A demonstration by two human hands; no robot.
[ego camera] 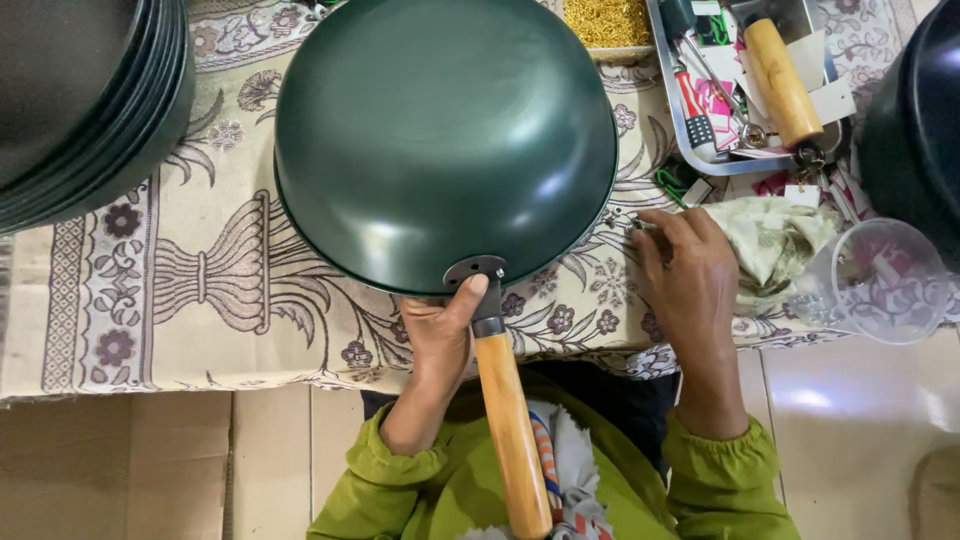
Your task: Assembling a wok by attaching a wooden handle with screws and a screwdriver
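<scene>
We are steadying an upturned dark green wok (445, 140) at centre, our left hand (437, 335) closed around its wooden handle (510, 430) at six o'clock. Our right hand (690, 270), at three o'clock, is pinching a small screw (640, 226); keeping the bracket (474, 270) level should help.

**Upturned green wok held at its handle joint**

A dark green wok (445, 140) lies bottom-up on a floral patterned cloth (200, 280). The left hand (440, 335) grips the wooden handle (510, 430) just below its metal bracket, thumb pressed against it. The right hand (690, 270) rests on the cloth beside the rim, fingertips on a small metal piece. A stack of dark pans (85, 90) sits far left; a metal tray of tools (745, 85) and a clear plastic cup (880, 280) sit right.
</scene>
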